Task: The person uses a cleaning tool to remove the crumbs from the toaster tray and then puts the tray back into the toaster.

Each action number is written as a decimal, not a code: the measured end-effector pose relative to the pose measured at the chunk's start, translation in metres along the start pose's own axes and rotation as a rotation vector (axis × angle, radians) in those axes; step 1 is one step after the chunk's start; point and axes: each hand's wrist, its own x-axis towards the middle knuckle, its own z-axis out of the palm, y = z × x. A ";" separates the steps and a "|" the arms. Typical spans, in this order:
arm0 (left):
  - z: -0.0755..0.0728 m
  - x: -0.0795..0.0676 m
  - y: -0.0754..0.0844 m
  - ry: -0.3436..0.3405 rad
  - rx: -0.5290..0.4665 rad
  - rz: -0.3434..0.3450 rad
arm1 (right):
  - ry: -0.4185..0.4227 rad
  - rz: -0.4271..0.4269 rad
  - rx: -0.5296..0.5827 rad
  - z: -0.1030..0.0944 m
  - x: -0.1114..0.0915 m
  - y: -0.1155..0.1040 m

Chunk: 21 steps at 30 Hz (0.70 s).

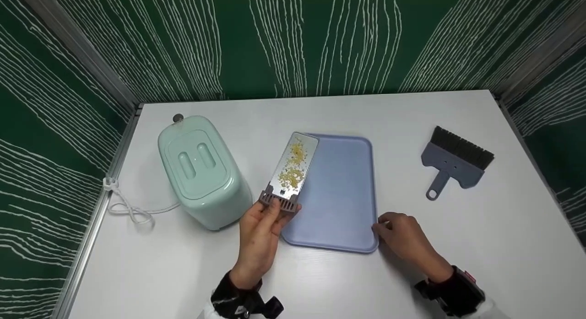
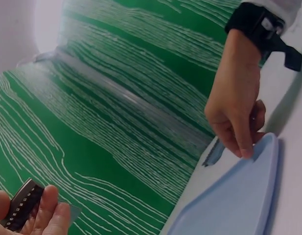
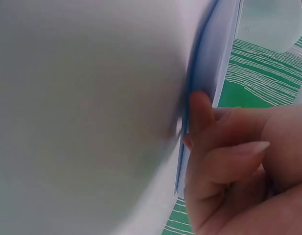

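Lowest in the frame, at centre, my left hand [image 1: 260, 241] holds the plate [image 1: 293, 164] by its slatted grey handle [image 1: 279, 202], thumb on top and fingers beneath. To the right of it, my right hand [image 1: 405, 236] pinches the rim of the tray [image 1: 341, 186] near its lower right corner, finger and thumb drawn close together on the edge. The plate lies mid-frame, slanting up and to the right, and from above it covers part of the tray's left edge; how far it tilts I can't tell. Loose yellow crumbs [image 1: 291, 177] sit in two patches along its metal, with nothing to pin them there, so I judge a level, slow wrist matters most: a tip toward the left would likely shed them onto the white table [image 1: 403, 113], while more of the plate over the blue would give them somewhere to fall. A light pinch on the rim should be enough to steady the tray; pressing hard might lift its far side. Further up, the toaster [image 1: 197, 172] stands left of the plate, so I'd mind its side with my knuckles. The brush [image 1: 458, 156] lies at the right, well apart from both hands.
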 end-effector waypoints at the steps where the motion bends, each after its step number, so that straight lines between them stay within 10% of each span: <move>1: 0.000 0.000 0.000 0.000 0.000 -0.004 | 0.001 -0.004 -0.006 -0.001 0.000 0.000; 21: -0.004 0.003 0.007 -0.012 0.037 0.023 | 0.025 -0.075 -0.098 -0.017 0.002 0.013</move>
